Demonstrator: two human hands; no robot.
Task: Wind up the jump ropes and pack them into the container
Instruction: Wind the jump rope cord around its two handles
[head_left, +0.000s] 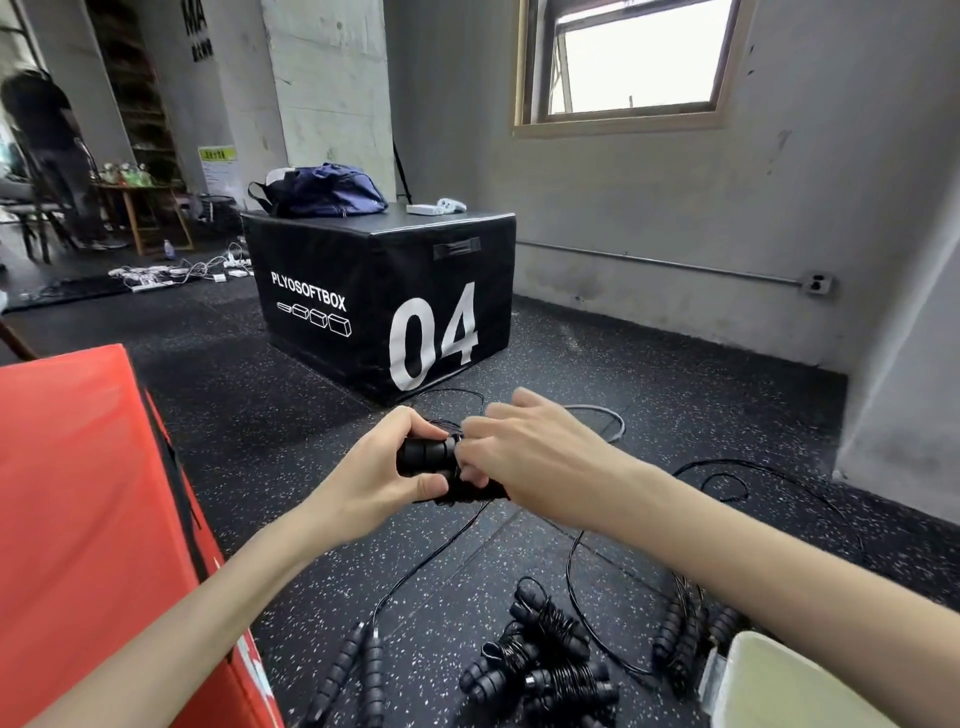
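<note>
My left hand (382, 470) gripped a pair of black handles (428, 454) side by side, thumb clamped across the front, I'd judge so the two stayed paired as a core for the cord. My right hand (524, 449) was curled in against their far end, fingertips (475, 434) pinching at the thin black cord (457, 525) where it wound around them; exactly how the pinch sat was hidden behind the knuckles. The cord's free length hung down from the handles and trailed off across the speckled floor (291, 441), with more loops (737, 483) lying to the right, so I reckoned a good deal of winding remained. Below, near me, a heap of wound ropes (545, 660) lay together, close beside the pale container (769, 675) at the lower right corner, probably staged there for packing. Another pair of handles (358, 660) lay unwound to their left. A red box (78, 519) stood at my left, a black plyo box (384, 301) beyond.
</note>
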